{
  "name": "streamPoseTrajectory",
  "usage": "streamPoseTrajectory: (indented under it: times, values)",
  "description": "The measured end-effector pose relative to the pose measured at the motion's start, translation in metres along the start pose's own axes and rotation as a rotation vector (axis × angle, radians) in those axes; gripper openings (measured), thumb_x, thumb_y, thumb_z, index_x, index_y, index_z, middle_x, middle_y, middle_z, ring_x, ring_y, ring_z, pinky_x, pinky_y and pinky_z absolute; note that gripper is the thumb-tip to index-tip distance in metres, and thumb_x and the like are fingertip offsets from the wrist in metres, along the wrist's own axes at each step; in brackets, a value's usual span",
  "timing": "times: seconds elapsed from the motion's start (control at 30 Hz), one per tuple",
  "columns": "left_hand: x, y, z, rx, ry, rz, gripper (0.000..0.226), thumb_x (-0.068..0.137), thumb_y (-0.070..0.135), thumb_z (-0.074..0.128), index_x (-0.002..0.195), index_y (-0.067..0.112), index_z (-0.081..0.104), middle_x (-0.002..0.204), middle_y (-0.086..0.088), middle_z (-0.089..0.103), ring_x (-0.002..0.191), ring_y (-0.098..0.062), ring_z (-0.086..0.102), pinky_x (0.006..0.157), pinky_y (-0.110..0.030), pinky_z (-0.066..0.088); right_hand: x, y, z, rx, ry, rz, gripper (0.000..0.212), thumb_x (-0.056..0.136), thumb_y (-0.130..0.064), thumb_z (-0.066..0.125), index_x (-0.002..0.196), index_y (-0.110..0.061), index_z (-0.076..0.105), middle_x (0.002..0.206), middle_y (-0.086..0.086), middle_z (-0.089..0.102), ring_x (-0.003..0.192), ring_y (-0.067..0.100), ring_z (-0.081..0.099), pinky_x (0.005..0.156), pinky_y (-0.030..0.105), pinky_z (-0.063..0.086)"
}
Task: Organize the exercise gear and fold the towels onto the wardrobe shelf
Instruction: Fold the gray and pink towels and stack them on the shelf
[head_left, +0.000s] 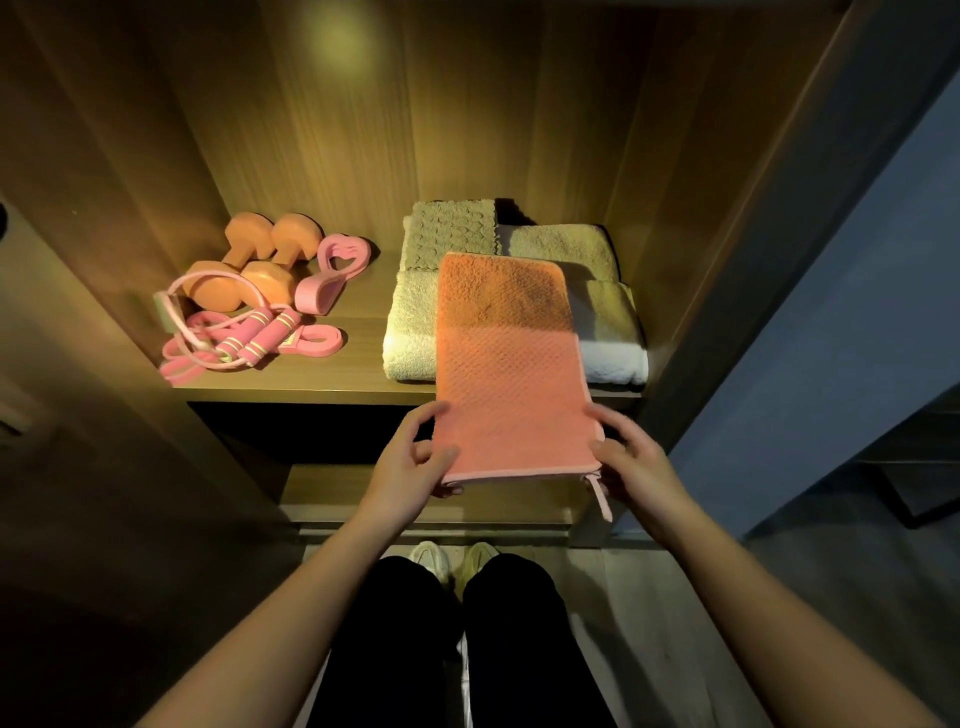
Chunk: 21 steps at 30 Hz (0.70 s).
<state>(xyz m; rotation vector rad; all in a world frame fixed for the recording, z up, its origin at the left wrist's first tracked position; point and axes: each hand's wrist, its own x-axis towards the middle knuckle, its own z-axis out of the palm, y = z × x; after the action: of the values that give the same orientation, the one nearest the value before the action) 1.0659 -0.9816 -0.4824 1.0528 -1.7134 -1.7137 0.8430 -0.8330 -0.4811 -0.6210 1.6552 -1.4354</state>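
A person standing at an open wardrobe holds a folded pink towel (509, 364) by its near end with both hands; the left hand (415, 460) pinches the near-left corner, thumb on top and fingertips showing beneath the hem, while the right hand (636, 465) grips the near-right corner, its fingers curled against the towel's side edge. The towel's far half lies over a stack of pale folded towels (413, 332) on the right side of the wooden shelf (337, 371); its near half juts out past the shelf's front edge, and a small hanging loop (600, 499) dangles from the corner by the right hand. Behind the stack, a textured pale towel (449, 231) and a plain one (563, 247) lie side by side against the back panel.

On the shelf's left side, well apart from the towels, sits the exercise gear: two orange dumbbells (249, 260) lie next to each other; a pink figure-eight puller (332, 275) rests just right of them; a skipping rope (249, 335) with pink handles lies coiled in front, touching a flat pink band (311, 340). Below, a lower shelf (363, 499) shows in shadow; black trousers (410, 634) and pale shoes (431, 560) are seen at the frame's foot.
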Motion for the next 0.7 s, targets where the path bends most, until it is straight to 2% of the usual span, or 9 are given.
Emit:
streamPoseTrajectory:
  times: [0.07, 0.13, 0.2, 0.3, 0.4, 0.5, 0.57, 0.6, 0.7]
  values:
    - [-0.001, 0.005, -0.004, 0.120, -0.032, 0.076, 0.025, 0.098, 0.012, 0.054, 0.110, 0.031, 0.064, 0.109, -0.001, 0.060, 0.086, -0.022, 0.066, 0.063, -0.027, 0.058, -0.004, -0.006, -0.006, -0.018, -0.032, -0.011, 0.038, 0.097, -0.004, 0.047, 0.099, -0.027, 0.077, 0.103, 0.014, 0.068, 0.080, 0.022, 0.065, 0.067, 0.030, 0.054]
    - [-0.001, 0.010, -0.010, 0.210, -0.078, 0.115, 0.034, 0.101, 0.007, 0.045, 0.103, 0.030, 0.069, 0.111, 0.002, 0.057, 0.085, -0.020, 0.063, 0.066, -0.026, 0.057, -0.005, -0.016, -0.013, -0.106, -0.093, -0.063, 0.046, 0.093, 0.008, 0.044, 0.100, -0.024, 0.077, 0.105, 0.007, 0.072, 0.086, 0.013, 0.068, 0.070, 0.022, 0.056]
    - [-0.001, 0.017, -0.017, 0.294, -0.145, 0.166, 0.045, 0.098, -0.002, 0.041, 0.108, 0.033, 0.068, 0.112, 0.001, 0.058, 0.086, -0.016, 0.062, 0.075, -0.026, 0.056, -0.005, -0.026, -0.018, -0.289, -0.140, -0.176, 0.050, 0.089, 0.014, 0.051, 0.109, -0.028, 0.070, 0.103, -0.006, 0.075, 0.097, 0.002, 0.067, 0.081, 0.018, 0.054]
    - [0.000, 0.024, -0.024, 0.523, -0.149, 0.329, 0.050, 0.092, -0.001, 0.058, 0.119, 0.041, 0.061, 0.117, 0.013, 0.063, 0.104, 0.000, 0.060, 0.091, -0.015, 0.048, -0.001, -0.033, -0.018, -0.455, -0.062, -0.346, 0.043, 0.084, 0.003, 0.069, 0.104, -0.035, 0.068, 0.099, -0.012, 0.073, 0.099, 0.001, 0.066, 0.087, 0.017, 0.052]
    - [0.006, 0.033, -0.023, 0.474, -0.042, 0.436, 0.037, 0.085, 0.007, 0.071, 0.107, 0.038, 0.068, 0.106, 0.015, 0.067, 0.099, -0.001, 0.062, 0.083, -0.012, 0.048, 0.008, -0.040, -0.015, -0.466, 0.025, -0.519, 0.035, 0.084, 0.000, 0.071, 0.097, -0.033, 0.069, 0.096, -0.006, 0.066, 0.089, 0.000, 0.061, 0.080, 0.012, 0.047]
    - [0.026, 0.047, -0.020, 0.460, 0.053, 0.555, 0.007, 0.086, 0.014, 0.072, 0.092, 0.016, 0.071, 0.100, 0.005, 0.058, 0.094, -0.004, 0.055, 0.082, -0.016, 0.043, 0.025, -0.055, -0.010, -0.437, 0.051, -0.612, 0.029, 0.091, -0.003, 0.064, 0.095, -0.031, 0.065, 0.102, 0.000, 0.057, 0.095, -0.003, 0.055, 0.084, 0.008, 0.041]
    - [0.042, 0.056, -0.018, 0.458, 0.065, 0.519, 0.017, 0.089, 0.022, 0.062, 0.092, 0.005, 0.065, 0.104, -0.001, 0.060, 0.100, -0.011, 0.055, 0.089, -0.026, 0.043, 0.037, -0.067, -0.001, -0.380, 0.042, -0.626, 0.021, 0.096, -0.012, 0.058, 0.102, -0.032, 0.063, 0.111, -0.010, 0.058, 0.109, -0.002, 0.054, 0.092, 0.009, 0.041]
    - [0.051, 0.060, -0.017, 0.454, 0.058, 0.477, 0.022, 0.091, 0.026, 0.056, 0.095, 0.004, 0.061, 0.101, -0.003, 0.062, 0.097, -0.015, 0.057, 0.086, -0.032, 0.045, 0.045, -0.072, 0.004, -0.353, 0.051, -0.620, 0.022, 0.098, -0.012, 0.055, 0.104, -0.032, 0.061, 0.112, -0.015, 0.058, 0.109, -0.005, 0.054, 0.092, 0.010, 0.041]
    - [0.080, 0.073, -0.011, 0.394, 0.087, 0.387, 0.023, 0.101, 0.031, 0.045, 0.107, 0.012, 0.057, 0.099, -0.002, 0.062, 0.091, -0.015, 0.056, 0.075, -0.032, 0.045, 0.076, -0.091, 0.019, -0.320, 0.109, -0.535, 0.016, 0.101, -0.016, 0.048, 0.106, -0.023, 0.061, 0.101, -0.014, 0.061, 0.092, -0.010, 0.056, 0.079, 0.011, 0.045]
